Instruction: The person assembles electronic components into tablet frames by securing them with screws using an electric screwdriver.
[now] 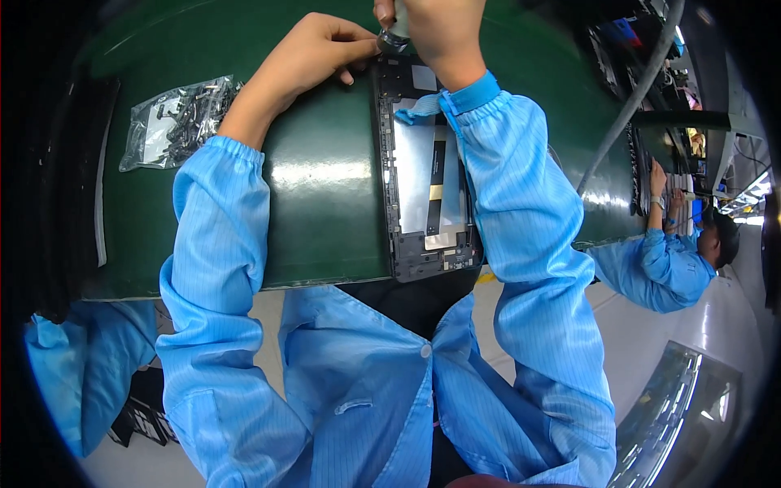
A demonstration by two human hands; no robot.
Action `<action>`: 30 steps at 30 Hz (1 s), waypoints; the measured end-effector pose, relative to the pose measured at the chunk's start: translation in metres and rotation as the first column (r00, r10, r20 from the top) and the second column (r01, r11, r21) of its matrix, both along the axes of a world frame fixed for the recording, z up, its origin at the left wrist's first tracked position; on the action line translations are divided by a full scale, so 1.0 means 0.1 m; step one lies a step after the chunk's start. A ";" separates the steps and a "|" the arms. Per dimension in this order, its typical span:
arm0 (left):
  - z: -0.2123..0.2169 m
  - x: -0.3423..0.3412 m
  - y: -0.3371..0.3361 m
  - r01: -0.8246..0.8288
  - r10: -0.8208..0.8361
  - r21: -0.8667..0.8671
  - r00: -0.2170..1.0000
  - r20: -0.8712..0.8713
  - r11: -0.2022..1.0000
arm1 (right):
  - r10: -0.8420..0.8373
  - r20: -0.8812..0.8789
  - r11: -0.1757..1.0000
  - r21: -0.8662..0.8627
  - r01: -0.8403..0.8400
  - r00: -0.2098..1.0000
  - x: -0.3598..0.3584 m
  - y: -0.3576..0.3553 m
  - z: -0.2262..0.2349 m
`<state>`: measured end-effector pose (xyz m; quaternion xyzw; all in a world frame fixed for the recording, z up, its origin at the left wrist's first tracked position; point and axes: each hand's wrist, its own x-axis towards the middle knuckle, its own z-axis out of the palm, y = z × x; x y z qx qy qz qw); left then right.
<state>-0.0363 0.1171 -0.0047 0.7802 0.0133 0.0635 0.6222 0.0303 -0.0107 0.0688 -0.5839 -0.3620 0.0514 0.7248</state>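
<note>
So it's a shiny green worktop (pixel 325 211) with a clear bag of small parts (pixel 183 122) on the left and a co-worker in blue (pixel 671 264) off to the right. The opened flat device (pixel 416 171) sits on the wearer's side of both hands, with the right hand (pixel 443 32) closed round a pale tool (pixel 395 34) and the left hand (pixel 311 50) half-curled by the far end, can't tell if it's pinching anything. Long axis runs away from the wearer, far end leaning slightly left.
</note>
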 end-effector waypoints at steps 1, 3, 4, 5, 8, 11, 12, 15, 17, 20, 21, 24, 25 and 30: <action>0.01 -0.01 0.00 0.002 -0.002 0.009 1.000 0.006 1.000 | -0.002 0.006 1.000 0.009 0.002 1.000 -0.01 -0.01 0.01; 0.05 -0.05 0.01 -0.002 0.000 -0.032 0.998 -0.061 0.999 | -0.007 -0.056 0.999 -0.046 0.005 0.998 -0.07 -0.02 0.05; 0.05 -0.04 0.02 0.007 -0.009 -0.031 0.998 -0.055 0.999 | -0.035 -0.053 0.996 0.082 0.039 0.998 -0.04 0.07 -0.02; 0.06 -0.02 -0.01 0.007 -0.008 -0.020 0.999 -0.044 1.000 | -0.035 -0.043 0.995 0.093 0.038 0.998 0.01 0.04 -0.04; -0.04 -0.05 0.03 -0.270 0.285 -0.167 0.956 0.075 0.948 | 0.051 -0.129 0.994 -0.084 -0.062 0.990 -0.06 -0.03 0.08; 0.18 -0.36 -0.16 -0.569 0.468 0.395 0.821 0.327 0.721 | -0.067 0.038 0.998 -0.001 0.067 0.997 0.02 0.00 0.00; 0.25 -0.48 -0.36 -0.532 0.506 0.411 0.843 0.180 0.740 | -0.014 -0.034 0.998 -0.054 0.012 0.999 0.12 -0.08 -0.02; 0.23 -0.91 -0.90 -0.426 0.523 0.623 0.852 0.032 0.656 | 0.023 -0.054 0.999 0.037 -0.021 0.998 0.15 -0.24 0.06; 0.40 -1.05 -1.24 -0.369 0.540 0.776 0.841 0.045 0.511 | -0.044 -0.018 0.999 0.027 0.045 0.999 0.20 -0.50 0.21; 0.38 -1.03 -1.53 -0.394 0.551 0.758 0.833 0.055 0.520 | -0.183 0.020 0.977 0.112 0.179 0.983 0.25 -1.11 0.46; 0.38 -0.98 -1.56 -0.394 0.536 0.757 0.841 0.068 0.521 | -0.231 0.023 0.966 0.127 0.226 0.973 0.29 -1.34 0.49; 0.42 -0.90 -1.39 -0.331 0.489 0.504 0.843 -0.222 0.798 | -0.343 -0.005 0.934 0.102 0.341 0.939 0.38 -1.88 0.46; 0.36 -0.88 -1.31 -0.288 0.420 0.415 0.865 -0.273 0.863 | -0.403 -0.009 0.914 0.046 0.403 0.915 0.40 -2.01 0.43; 0.16 -0.96 -1.44 -0.544 0.561 0.142 0.817 -0.132 0.827 | -0.559 0.030 0.828 -0.038 0.560 0.829 0.64 -2.45 0.36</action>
